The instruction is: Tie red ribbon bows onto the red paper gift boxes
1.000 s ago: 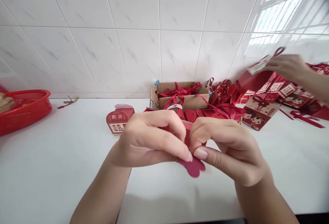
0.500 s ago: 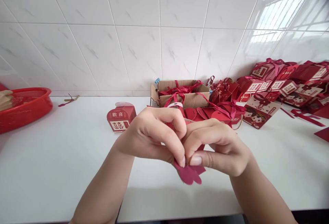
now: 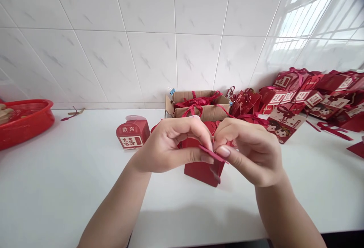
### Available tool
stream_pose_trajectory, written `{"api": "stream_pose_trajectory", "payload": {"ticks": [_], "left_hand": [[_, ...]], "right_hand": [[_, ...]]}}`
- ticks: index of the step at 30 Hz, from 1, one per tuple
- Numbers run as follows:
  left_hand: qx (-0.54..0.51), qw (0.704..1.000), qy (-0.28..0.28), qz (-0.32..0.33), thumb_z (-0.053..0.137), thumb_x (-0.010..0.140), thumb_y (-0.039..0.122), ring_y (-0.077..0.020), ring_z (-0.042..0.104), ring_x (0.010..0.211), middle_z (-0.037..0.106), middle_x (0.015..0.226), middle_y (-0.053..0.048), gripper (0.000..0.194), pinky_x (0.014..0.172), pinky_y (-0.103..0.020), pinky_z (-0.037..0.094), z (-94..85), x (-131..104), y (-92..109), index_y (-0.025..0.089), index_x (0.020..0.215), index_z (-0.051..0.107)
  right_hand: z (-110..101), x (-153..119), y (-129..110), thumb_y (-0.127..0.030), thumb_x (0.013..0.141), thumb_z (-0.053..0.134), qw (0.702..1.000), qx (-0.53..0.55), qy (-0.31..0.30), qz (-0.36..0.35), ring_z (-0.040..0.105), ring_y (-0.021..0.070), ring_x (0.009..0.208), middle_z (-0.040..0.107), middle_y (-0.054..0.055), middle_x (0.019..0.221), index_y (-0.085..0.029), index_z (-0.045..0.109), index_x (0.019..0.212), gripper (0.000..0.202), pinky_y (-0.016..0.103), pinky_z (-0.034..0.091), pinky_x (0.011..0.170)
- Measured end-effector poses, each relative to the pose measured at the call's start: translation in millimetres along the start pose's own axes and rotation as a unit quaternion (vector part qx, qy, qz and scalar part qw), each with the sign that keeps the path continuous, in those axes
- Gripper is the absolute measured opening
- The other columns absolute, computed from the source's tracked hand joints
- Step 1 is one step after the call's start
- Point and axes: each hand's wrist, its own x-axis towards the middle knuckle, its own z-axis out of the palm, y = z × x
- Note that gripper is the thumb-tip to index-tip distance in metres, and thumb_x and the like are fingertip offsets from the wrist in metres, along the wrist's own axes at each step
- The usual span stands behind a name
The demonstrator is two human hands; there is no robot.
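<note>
A dark pink-red paper cutout [image 3: 214, 155], seen nearly edge-on, is pinched between the thumb and forefinger of my left hand [image 3: 178, 143]. My right hand [image 3: 250, 151] meets it from the other side, thumb and fingertips closed together at the cutout's upper face. What those right fingertips grip is too small to make out. Behind and below the cutout stands a red gift box [image 3: 200, 172] on the white table [image 3: 85, 187], its upper part largely covered by my hands.
To the left are a small red box with white characters [image 3: 132, 132] and a red plastic basket [image 3: 28, 123]. A cardboard box of red ribbons [image 3: 199, 100] sits against the tiled wall. Several finished-looking red boxes [image 3: 295, 92] are stacked at the right, near a loose ribbon [image 3: 335, 129].
The cutout has been raised and turned from face-on, with its petal-like edges showing, to nearly edge-on. My right hand has shifted slightly right and up. The red box below now shows more.
</note>
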Motion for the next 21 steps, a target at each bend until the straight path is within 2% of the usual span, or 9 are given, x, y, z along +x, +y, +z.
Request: {"api": "stream_pose_trajectory", "payload": {"ticks": [3,9,13,18,21], "left_hand": [[-0.039,0.999,0.004,0.0,0.068,0.079,0.008,-0.0114,0.066,0.07,0.067,0.078,-0.002,0.011,0.061,-0.021,0.059,-1.8,-0.2,-5.8,0.019,0.08,0.067],[-0.085,0.996,-0.028,-0.001,0.071,0.076,0.008,-0.0135,0.069,0.069,0.072,0.077,-0.003,0.011,0.064,-0.022,0.06,-5.0,0.2,-11.8,0.018,0.08,0.071],[-0.07,0.997,-0.031,-0.012,0.071,0.075,0.006,-0.0143,0.07,0.07,0.073,0.076,-0.003,0.012,0.066,-0.023,0.06,-4.3,0.6,-10.6,0.017,0.079,0.071],[-0.042,0.998,-0.033,-0.02,0.072,0.075,0.008,-0.0116,0.068,0.064,0.071,0.074,-0.003,0.009,0.06,-0.019,0.058,-3.4,0.5,-10.6,0.016,0.076,0.068],[-0.006,1.0,0.0,-0.029,0.07,0.077,0.007,-0.0101,0.067,0.064,0.069,0.073,-0.001,0.01,0.057,-0.018,0.057,-1.3,1.5,-11.5,0.016,0.078,0.065]], "right_hand": [[-1.3,1.5,2.0,-0.007,0.082,0.059,1.0,0.024,-0.013,0.015,0.056,0.0113,0.063,0.062,0.002,0.07,-0.014,0.063,0.08,0.009,0.026,0.046,0.056],[-6.5,2.2,1.6,-0.007,0.08,0.064,0.997,0.053,-0.048,0.032,0.059,0.0114,0.068,0.065,0.003,0.073,-0.014,0.065,0.084,0.007,0.025,0.049,0.06],[-6.7,0.5,-0.3,-0.007,0.081,0.063,0.997,0.042,-0.052,0.05,0.059,0.0112,0.068,0.064,0.003,0.074,-0.014,0.064,0.081,0.007,0.025,0.049,0.061],[-5.9,0.6,1.8,-0.012,0.083,0.061,0.988,0.09,-0.067,0.104,0.056,0.0097,0.065,0.06,0.002,0.073,-0.014,0.062,0.08,0.005,0.023,0.048,0.058],[-7.9,1.0,5.6,-0.013,0.086,0.059,0.986,0.087,-0.061,0.128,0.054,0.0101,0.065,0.058,0.001,0.073,-0.015,0.06,0.082,0.004,0.024,0.048,0.057]]}}
